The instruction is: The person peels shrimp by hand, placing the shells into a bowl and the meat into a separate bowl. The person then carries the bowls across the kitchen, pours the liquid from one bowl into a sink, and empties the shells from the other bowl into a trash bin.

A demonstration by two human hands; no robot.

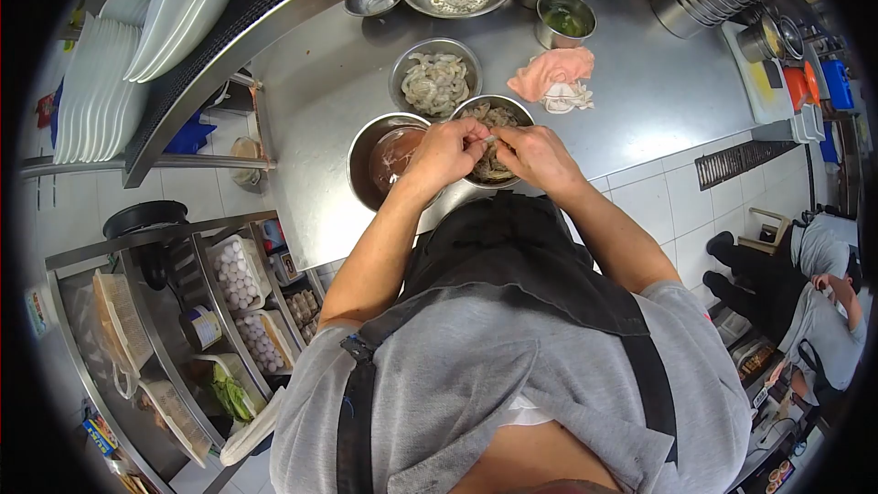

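Shrimp [491,139] is pinched between two hands, just above a bowl [524,108] of more shrimp. It is held by the fingertips of the left hand [445,154] and the right hand [542,157], and both grips are narrow. Much of it is hidden by the fingers. From there, pale shrimp are seen in a dish [474,82] between ten and eleven o'clock. Reddish water is held by a pot [359,165] near nine. A pink cloth [551,71] is seen between one and two, and a cup [552,37] at one.
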